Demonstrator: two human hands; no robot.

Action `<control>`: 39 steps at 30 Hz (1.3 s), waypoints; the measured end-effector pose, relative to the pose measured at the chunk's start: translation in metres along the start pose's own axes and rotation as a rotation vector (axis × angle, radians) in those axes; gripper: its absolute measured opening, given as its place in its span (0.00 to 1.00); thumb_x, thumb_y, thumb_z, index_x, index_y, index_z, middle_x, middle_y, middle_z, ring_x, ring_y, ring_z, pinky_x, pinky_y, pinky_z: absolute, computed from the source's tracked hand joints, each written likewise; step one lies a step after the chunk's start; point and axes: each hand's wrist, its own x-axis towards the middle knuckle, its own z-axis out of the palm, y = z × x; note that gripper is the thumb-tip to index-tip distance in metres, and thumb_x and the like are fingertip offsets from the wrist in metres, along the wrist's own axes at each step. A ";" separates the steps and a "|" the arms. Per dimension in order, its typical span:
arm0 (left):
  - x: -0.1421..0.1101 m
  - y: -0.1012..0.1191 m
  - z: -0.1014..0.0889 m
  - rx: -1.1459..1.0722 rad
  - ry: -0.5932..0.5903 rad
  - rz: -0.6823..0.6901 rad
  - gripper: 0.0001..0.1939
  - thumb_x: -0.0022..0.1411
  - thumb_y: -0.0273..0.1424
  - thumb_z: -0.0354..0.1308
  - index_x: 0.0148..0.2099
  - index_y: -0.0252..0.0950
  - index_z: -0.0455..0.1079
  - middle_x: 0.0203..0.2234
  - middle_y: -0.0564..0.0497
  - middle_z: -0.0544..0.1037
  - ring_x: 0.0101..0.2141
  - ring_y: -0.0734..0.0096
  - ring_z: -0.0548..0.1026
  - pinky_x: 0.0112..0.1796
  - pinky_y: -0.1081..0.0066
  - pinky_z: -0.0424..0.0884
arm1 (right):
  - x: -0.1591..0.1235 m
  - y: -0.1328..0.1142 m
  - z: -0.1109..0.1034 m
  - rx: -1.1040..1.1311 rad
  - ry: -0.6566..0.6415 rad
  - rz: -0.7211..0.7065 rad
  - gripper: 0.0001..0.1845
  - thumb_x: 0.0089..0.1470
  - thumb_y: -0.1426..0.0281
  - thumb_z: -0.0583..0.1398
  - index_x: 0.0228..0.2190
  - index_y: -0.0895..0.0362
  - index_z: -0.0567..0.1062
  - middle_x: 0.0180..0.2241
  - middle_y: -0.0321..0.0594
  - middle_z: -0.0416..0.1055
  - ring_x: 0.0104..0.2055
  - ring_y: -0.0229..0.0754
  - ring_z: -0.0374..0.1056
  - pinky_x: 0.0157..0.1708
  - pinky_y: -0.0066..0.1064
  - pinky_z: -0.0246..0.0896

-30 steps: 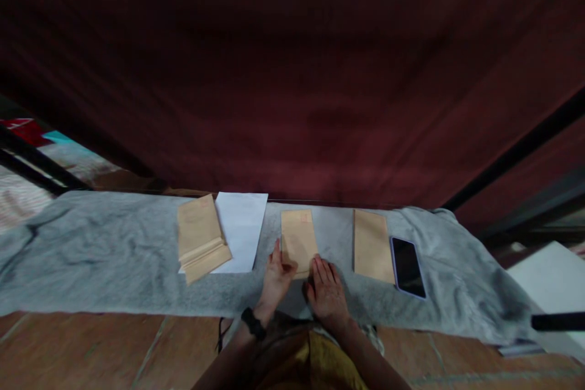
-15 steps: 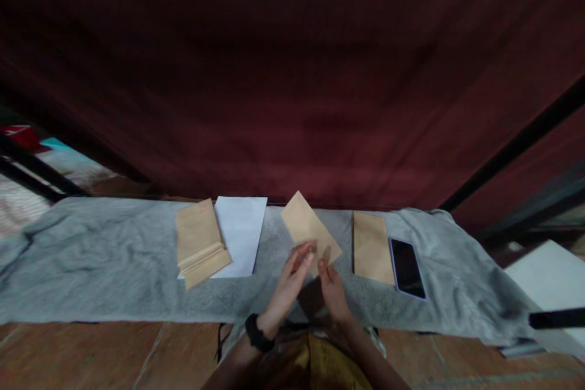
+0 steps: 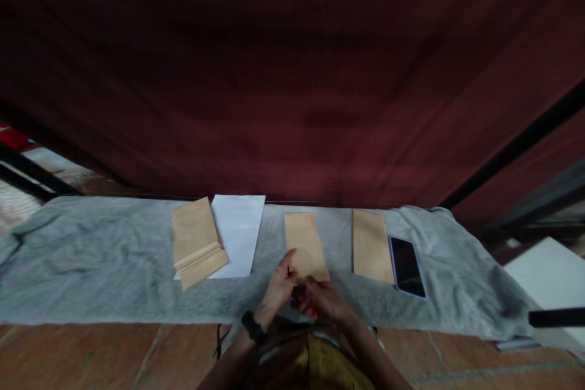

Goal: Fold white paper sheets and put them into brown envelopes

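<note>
A flat brown paper envelope point(image 3: 305, 241) lies on the grey cloth in front of me, its near edge between my hands. My left hand point(image 3: 280, 286) grips the near left corner, with one finger stretched along the paper. Closed at the near edge, the fingers of my right hand point(image 3: 322, 298) pinch the paper there. Fingertips of both hands meet under that edge and are partly hidden. Left of the hands, a small pile of brown envelopes point(image 3: 195, 231) overlaps white paper point(image 3: 238, 231). On the right lies a brown stack point(image 3: 371, 247) of similar paper.
A phone point(image 3: 407, 267) with a pale purple edge lies beside the right stack. The wrinkled grey cloth point(image 3: 91, 256) covers the long narrow surface. A dark red curtain point(image 3: 292, 103) hangs behind it. Black bars point(image 3: 516, 152) and a white panel point(image 3: 548, 274) stand at the right.
The envelope has turned from a slant to nearly straight and moved down towards me. Both hands have come closer together at its near edge.
</note>
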 end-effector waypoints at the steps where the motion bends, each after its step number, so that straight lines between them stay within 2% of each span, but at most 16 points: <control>1: 0.001 -0.002 -0.004 0.103 0.029 0.047 0.32 0.58 0.25 0.54 0.66 0.38 0.65 0.40 0.50 0.80 0.38 0.68 0.78 0.42 0.67 0.76 | -0.003 0.000 -0.003 -0.061 0.045 -0.037 0.38 0.67 0.43 0.44 0.30 0.57 0.80 0.23 0.45 0.78 0.20 0.43 0.71 0.23 0.32 0.70; 2: 0.000 -0.004 -0.008 0.217 0.051 0.093 0.32 0.58 0.24 0.53 0.65 0.39 0.66 0.45 0.47 0.80 0.43 0.65 0.78 0.46 0.65 0.76 | -0.006 0.001 -0.006 -0.143 0.099 -0.101 0.36 0.68 0.46 0.44 0.34 0.57 0.80 0.28 0.47 0.80 0.25 0.45 0.75 0.28 0.35 0.73; 4: -0.003 -0.007 -0.013 0.450 0.088 0.172 0.31 0.59 0.23 0.52 0.66 0.38 0.66 0.50 0.44 0.79 0.46 0.62 0.78 0.49 0.62 0.75 | -0.013 0.001 -0.013 -0.377 0.219 -0.311 0.28 0.71 0.54 0.46 0.46 0.56 0.80 0.43 0.50 0.81 0.44 0.48 0.78 0.47 0.41 0.75; 6: -0.008 -0.005 -0.012 0.653 0.127 0.238 0.29 0.64 0.23 0.50 0.66 0.37 0.66 0.51 0.41 0.77 0.47 0.60 0.78 0.51 0.60 0.74 | -0.019 0.002 -0.019 -0.707 0.275 -0.525 0.23 0.71 0.62 0.48 0.57 0.54 0.75 0.57 0.48 0.75 0.60 0.48 0.70 0.61 0.46 0.66; 8: -0.009 -0.002 -0.006 0.796 0.160 0.322 0.26 0.69 0.26 0.47 0.67 0.36 0.64 0.56 0.39 0.75 0.54 0.56 0.75 0.55 0.57 0.72 | -0.024 0.003 -0.023 -0.974 0.244 -0.621 0.24 0.70 0.66 0.51 0.63 0.54 0.69 0.63 0.46 0.68 0.66 0.47 0.63 0.66 0.47 0.59; 11: 0.005 0.005 0.010 0.915 0.103 0.480 0.25 0.74 0.33 0.45 0.69 0.36 0.61 0.67 0.39 0.64 0.67 0.52 0.62 0.63 0.51 0.62 | -0.026 0.006 -0.022 -1.128 0.221 -0.634 0.26 0.69 0.67 0.53 0.66 0.57 0.65 0.65 0.46 0.67 0.67 0.46 0.62 0.69 0.47 0.55; 14: 0.035 0.010 0.024 0.993 0.012 0.568 0.26 0.76 0.36 0.43 0.71 0.34 0.58 0.70 0.40 0.59 0.70 0.53 0.55 0.67 0.49 0.54 | -0.026 0.006 -0.021 -1.117 0.227 -0.619 0.26 0.70 0.66 0.53 0.66 0.56 0.65 0.64 0.46 0.68 0.67 0.46 0.62 0.69 0.47 0.55; 17: 0.070 0.016 0.031 1.016 -0.010 0.569 0.28 0.76 0.36 0.40 0.73 0.33 0.54 0.71 0.41 0.58 0.71 0.58 0.54 0.68 0.51 0.52 | -0.025 0.003 -0.024 -1.072 0.215 -0.618 0.24 0.70 0.69 0.52 0.64 0.53 0.68 0.63 0.43 0.70 0.65 0.44 0.65 0.67 0.46 0.58; 20: 0.101 0.024 0.034 1.023 -0.038 0.547 0.29 0.75 0.38 0.39 0.73 0.31 0.54 0.71 0.41 0.58 0.71 0.59 0.54 0.69 0.53 0.49 | -0.025 0.001 -0.028 -1.024 0.197 -0.629 0.23 0.69 0.71 0.50 0.62 0.52 0.70 0.61 0.43 0.72 0.64 0.44 0.67 0.66 0.46 0.60; 24: 0.124 0.032 0.037 1.014 -0.040 0.554 0.31 0.75 0.40 0.40 0.73 0.32 0.53 0.71 0.41 0.59 0.71 0.58 0.52 0.69 0.52 0.46 | -0.025 0.002 -0.031 -0.976 0.199 -0.625 0.23 0.69 0.71 0.51 0.61 0.51 0.71 0.60 0.42 0.73 0.62 0.44 0.68 0.64 0.45 0.63; 29: 0.120 0.029 0.033 1.022 -0.127 0.598 0.31 0.75 0.42 0.39 0.73 0.32 0.54 0.71 0.41 0.58 0.71 0.60 0.52 0.70 0.55 0.43 | -0.026 0.003 -0.033 -0.901 0.195 -0.612 0.21 0.69 0.71 0.50 0.58 0.52 0.73 0.57 0.43 0.74 0.60 0.44 0.69 0.63 0.45 0.63; 32: 0.105 0.024 0.029 1.025 -0.191 0.628 0.32 0.76 0.42 0.38 0.72 0.29 0.55 0.72 0.41 0.56 0.71 0.61 0.52 0.70 0.58 0.44 | -0.027 0.002 -0.034 -0.868 0.201 -0.604 0.20 0.68 0.71 0.50 0.55 0.53 0.75 0.56 0.43 0.75 0.59 0.45 0.70 0.62 0.45 0.64; 39: 0.066 0.013 0.028 0.983 -0.225 0.720 0.31 0.77 0.41 0.39 0.73 0.30 0.53 0.71 0.41 0.57 0.71 0.64 0.52 0.70 0.59 0.45 | -0.028 0.001 -0.034 -0.787 0.210 -0.593 0.18 0.68 0.70 0.51 0.51 0.53 0.76 0.52 0.43 0.77 0.55 0.46 0.71 0.57 0.42 0.66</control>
